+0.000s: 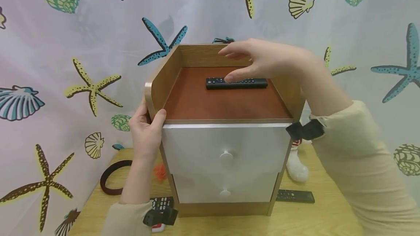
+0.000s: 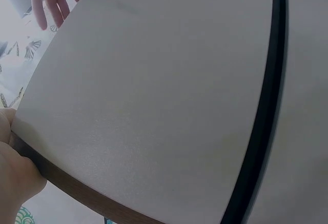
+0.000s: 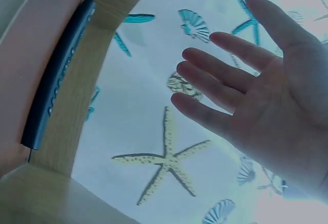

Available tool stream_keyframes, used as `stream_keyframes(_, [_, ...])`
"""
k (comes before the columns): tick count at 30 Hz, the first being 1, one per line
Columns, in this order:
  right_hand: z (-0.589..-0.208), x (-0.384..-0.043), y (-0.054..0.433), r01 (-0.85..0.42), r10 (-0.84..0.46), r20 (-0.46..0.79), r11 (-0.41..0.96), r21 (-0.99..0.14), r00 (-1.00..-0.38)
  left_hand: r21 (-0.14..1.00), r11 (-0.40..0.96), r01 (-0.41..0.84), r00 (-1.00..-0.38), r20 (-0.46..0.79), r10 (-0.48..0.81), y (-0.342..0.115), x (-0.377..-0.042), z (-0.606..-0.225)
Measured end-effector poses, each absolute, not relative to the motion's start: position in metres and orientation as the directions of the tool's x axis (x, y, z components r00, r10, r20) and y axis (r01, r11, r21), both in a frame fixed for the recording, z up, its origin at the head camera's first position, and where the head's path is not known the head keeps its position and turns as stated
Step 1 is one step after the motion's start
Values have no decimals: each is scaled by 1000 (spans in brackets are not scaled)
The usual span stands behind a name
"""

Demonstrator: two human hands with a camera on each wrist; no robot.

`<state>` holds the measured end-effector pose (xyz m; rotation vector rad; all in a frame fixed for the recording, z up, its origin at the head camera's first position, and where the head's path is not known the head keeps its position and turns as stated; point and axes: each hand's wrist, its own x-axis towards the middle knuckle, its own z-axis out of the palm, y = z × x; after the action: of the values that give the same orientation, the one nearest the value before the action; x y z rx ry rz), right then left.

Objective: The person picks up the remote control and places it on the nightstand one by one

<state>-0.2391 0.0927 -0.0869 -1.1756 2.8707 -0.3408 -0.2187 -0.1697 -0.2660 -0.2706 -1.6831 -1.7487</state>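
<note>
Right hand (image 1: 262, 61) hovers palm-down over the black remote (image 1: 236, 83), fingers spread and relaxed, its grip apart and holding nothing. The remote lies flat on the cabinet (image 1: 226, 163) top, near its back edge. Left hand (image 1: 146, 130) clamps its grip on the cabinet's front-left corner.

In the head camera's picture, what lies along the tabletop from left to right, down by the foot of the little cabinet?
Dark ring → orange tuft → remote with buttons → cabinet → white plastic piece, with a slim black remote lying just in front of it.
</note>
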Motion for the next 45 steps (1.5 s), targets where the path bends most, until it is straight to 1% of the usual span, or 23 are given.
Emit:
stream_keyframes(4, [-97, -220, 112, -712, -701, 144, 662, -232, -699, 804, 72, 591, -748, 579, -326, -169, -220, -266])
stream_keyframes(10, [-122, -195, 143, -744, -702, 248, 615, -261, -667, 801, 52, 596, -746, 576, -332, -168, -221, -268])
stream_keyframes(13, [-137, -182, 163, -742, -680, 297, 605, -289, -670, 798, 53, 600, -742, 581, -334, -168, -221, -268])
stream_keyframes(17, [-159, -172, 189, -741, -641, 376, 615, -271, -669, 800, 53, 598, -747, 580, -324, -168, -220, -266])
stream_keyframes(19, [-171, -170, 201, -756, -634, 420, 599, -266, -650, 802, 53, 594, -750, 577, -324, -168, -219, -266])
stream_keyframes(23, [-197, -164, 224, -774, -604, 491, 553, -308, -627, 800, 49, 598, -747, 579, -328, -167, -218, -265])
stream_keyframes(27, [-226, -162, 246, -797, -572, 559, 478, -368, -601, 798, 50, 601, -746, 582, -324, -167, -219, -265])
stream_keyframes(28, [-233, -162, 251, -793, -560, 561, 452, -409, -609, 797, 49, 602, -745, 583, -323, -167, -219, -265])
stream_keyframes(30, [-248, -164, 262, -797, -555, 583, 308, -519, -594, 797, 47, 602, -745, 583, -324, -168, -219, -265])
stream_keyframes(32, [-263, -167, 272, -764, -557, 583, 158, -625, -592, 794, 39, 606, -744, 584, -324, -168, -219, -266])
stream_keyframes(34, [-276, -168, 281, -707, -556, 567, 55, -705, -608, 790, 31, 613, -742, 588, -321, -168, -220, -266])
stream_keyframes(35, [-283, -169, 285, -691, -556, 567, 18, -723, -608, 789, 30, 613, -742, 589, -320, -168, -220, -266])
stream_keyframes(39, [-305, -169, 293, -616, -518, 489, 95, -782, -701, 792, 31, 609, -746, 586, -315, -168, -220, -266])
stream_keyframes(41, [-316, -171, 295, -579, -500, 457, 113, -807, -736, 791, 27, 611, -745, 586, -319, -168, -220, -266])
stream_keyframes(45, [-342, -180, 297, -506, -482, 402, 103, -857, -778, 786, 21, 618, -740, 590, -323, -169, -220, -267])
